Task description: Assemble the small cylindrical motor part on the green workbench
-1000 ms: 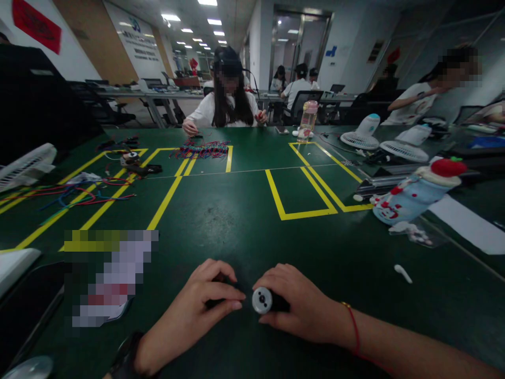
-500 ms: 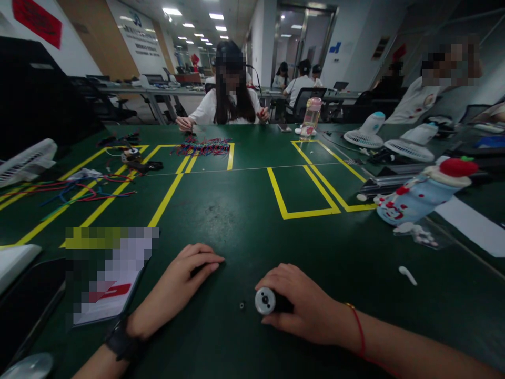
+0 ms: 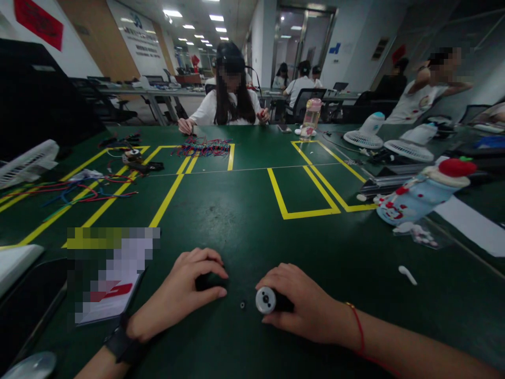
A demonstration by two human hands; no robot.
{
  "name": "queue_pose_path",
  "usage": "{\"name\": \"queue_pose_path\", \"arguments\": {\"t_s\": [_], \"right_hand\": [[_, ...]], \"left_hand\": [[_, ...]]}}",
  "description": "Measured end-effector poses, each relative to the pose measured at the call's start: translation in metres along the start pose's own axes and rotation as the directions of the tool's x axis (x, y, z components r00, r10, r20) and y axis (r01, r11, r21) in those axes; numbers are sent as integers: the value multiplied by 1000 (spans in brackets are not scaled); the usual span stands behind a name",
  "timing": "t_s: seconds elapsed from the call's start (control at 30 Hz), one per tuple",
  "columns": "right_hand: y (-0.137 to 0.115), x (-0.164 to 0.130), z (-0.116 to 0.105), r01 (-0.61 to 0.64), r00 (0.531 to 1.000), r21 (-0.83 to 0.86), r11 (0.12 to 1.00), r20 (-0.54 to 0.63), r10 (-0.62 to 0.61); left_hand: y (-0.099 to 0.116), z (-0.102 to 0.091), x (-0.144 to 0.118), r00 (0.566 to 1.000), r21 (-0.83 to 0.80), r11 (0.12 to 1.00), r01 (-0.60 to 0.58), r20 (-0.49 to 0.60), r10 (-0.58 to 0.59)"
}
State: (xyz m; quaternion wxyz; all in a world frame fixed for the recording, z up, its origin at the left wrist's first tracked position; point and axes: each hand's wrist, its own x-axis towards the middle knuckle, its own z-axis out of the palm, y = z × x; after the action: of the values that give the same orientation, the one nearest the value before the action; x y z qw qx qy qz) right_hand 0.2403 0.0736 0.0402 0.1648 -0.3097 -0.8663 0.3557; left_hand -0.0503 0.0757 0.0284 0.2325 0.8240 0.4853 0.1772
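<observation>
My right hand is wrapped round a small cylindrical motor with a dark body, lying on the green table. Its silver round end, with dark holes and a centre shaft, points left. Between my two hands lies a tiny dark metal ring-like part, just left of the motor. My left hand rests a little left of that part, thumb and fingers apart, holding nothing. The far side of the motor is hidden by my right palm.
A printed sheet lies left of my left forearm. Colored wires and a wire bundle are farther off. At right stand a blue snowman-patterned bottle and a white earbud. Another person sits opposite.
My left hand's thumb and fingers have spread apart and come slightly closer to the tiny part. My right hand and the motor have stayed in place.
</observation>
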Motion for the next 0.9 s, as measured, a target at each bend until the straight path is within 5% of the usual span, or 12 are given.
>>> {"name": "queue_pose_path", "arguments": {"t_s": [0.2, 0.4, 0.53, 0.9], "right_hand": [[0, 1, 2, 4, 1000, -12, 1000, 0, -4], [-2, 1, 5, 7, 1000, -33, 999, -4, -7], [-4, 2, 4, 2, 1000, -41, 999, -7, -2], [-3, 2, 4, 4, 1000, -56, 998, -4, -4]], "left_hand": [[37, 15, 1, 989, -52, 994, -97, 105, 102], [65, 21, 1, 991, -409, 910, -66, -131, 13], [81, 24, 3, 978, -401, 912, -92, -210, 6], [87, 22, 1, 995, -397, 918, -6, -91, -33]]}}
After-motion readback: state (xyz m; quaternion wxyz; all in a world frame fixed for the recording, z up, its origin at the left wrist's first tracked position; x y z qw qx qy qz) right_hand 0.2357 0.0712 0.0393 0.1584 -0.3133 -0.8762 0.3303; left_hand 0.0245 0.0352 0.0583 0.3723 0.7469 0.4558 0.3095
